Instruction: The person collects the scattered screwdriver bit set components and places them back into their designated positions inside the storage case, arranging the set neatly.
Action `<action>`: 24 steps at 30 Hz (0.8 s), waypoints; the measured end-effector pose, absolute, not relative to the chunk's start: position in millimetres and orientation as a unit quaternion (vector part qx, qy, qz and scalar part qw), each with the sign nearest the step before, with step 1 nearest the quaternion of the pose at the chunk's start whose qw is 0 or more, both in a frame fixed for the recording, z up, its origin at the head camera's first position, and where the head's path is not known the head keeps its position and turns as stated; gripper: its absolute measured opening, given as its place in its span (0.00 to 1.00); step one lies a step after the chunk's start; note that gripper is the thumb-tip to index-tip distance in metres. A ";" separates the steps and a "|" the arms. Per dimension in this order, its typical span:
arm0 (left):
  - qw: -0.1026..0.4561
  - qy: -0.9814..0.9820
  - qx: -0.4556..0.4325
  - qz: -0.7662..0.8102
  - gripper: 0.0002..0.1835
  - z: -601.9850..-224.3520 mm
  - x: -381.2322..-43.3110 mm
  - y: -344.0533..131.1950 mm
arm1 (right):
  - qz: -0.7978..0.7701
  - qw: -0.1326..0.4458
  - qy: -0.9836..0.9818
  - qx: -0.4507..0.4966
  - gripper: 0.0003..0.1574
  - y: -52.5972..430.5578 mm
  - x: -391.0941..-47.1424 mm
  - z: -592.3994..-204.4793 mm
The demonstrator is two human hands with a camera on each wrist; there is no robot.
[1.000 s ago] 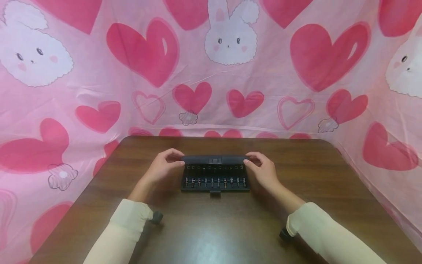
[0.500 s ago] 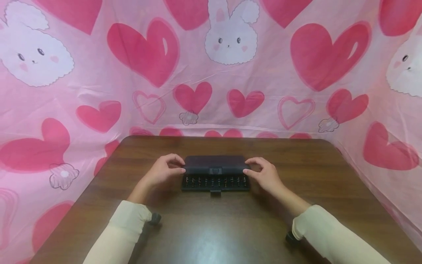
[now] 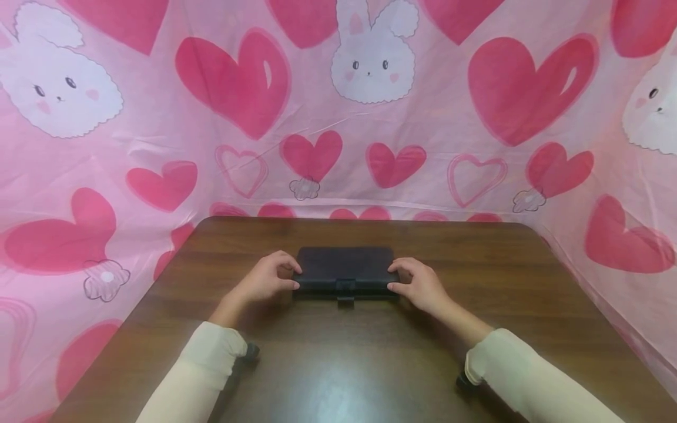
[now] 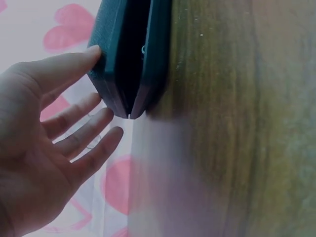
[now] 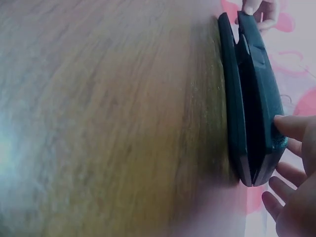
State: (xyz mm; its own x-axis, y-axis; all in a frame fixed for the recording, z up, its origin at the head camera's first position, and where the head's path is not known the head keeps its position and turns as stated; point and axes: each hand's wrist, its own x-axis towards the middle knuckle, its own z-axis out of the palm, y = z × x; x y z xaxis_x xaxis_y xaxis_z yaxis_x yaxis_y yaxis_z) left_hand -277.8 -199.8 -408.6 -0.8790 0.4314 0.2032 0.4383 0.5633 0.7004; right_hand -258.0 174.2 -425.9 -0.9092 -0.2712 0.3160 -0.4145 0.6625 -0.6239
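Note:
A black bit case point(image 3: 345, 262) lies on the table with its lid almost down. Both wrist views show a narrow gap between the lid point(image 5: 269, 89) and the base point(image 5: 233, 98). My left hand point(image 3: 270, 275) holds the lid's left end, thumb toward the front corner; the left wrist view has the thumb point(image 4: 74, 66) on the lid and the other fingers behind it. At the right end, my right hand point(image 3: 420, 284) holds the lid the same way. The latch tab point(image 3: 346, 302) sticks out from the base's front. What lies inside is hidden from the head view.
The brown wooden table point(image 3: 338, 364) extends around the case. A pink cloth point(image 3: 433, 117) printed with hearts and rabbits hangs behind it and along both sides. Small dark devices sit at the cuffs of both sleeves.
Both hands have swung the lid forward and down from its raised position. The row of metal bits seen earlier is now covered.

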 end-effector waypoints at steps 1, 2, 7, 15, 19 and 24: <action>0.006 -0.888 -0.246 -0.389 0.14 -408.7 -277.9 -199.3 | 0.362 0.097 -0.908 0.189 0.19 173.4 -258.4 -426.8; 0.005 -0.890 -0.244 -0.385 0.14 -408.8 -278.0 -198.8 | 0.362 0.095 -0.908 0.189 0.19 172.4 -258.9 -427.4; 0.002 -0.906 -0.229 -0.355 0.14 -410.4 -279.2 -196.7 | 0.347 0.095 -0.913 0.192 0.20 168.5 -260.7 -430.6; 0.020 -0.925 -0.224 -0.307 0.14 -411.5 -279.8 -191.2 | 0.290 0.087 -0.927 0.221 0.22 162.7 -262.0 -430.0; 0.021 -0.931 -0.214 -0.293 0.14 -410.8 -279.0 -187.6 | 0.270 0.083 -0.928 0.244 0.22 158.1 -262.2 -427.9; 0.056 -0.941 -0.235 -0.238 0.14 -415.1 -277.7 -180.0 | 0.243 0.079 -0.927 0.276 0.23 150.8 -262.2 -424.0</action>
State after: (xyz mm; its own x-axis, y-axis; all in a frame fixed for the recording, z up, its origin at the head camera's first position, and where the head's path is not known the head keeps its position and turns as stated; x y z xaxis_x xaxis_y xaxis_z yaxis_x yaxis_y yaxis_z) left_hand -277.7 -180.0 -415.1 -0.8833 0.4153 0.2176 0.4688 0.7763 0.4213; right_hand -262.2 150.8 -424.0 -0.8352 -0.4736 0.2796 -0.5499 0.7297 -0.4064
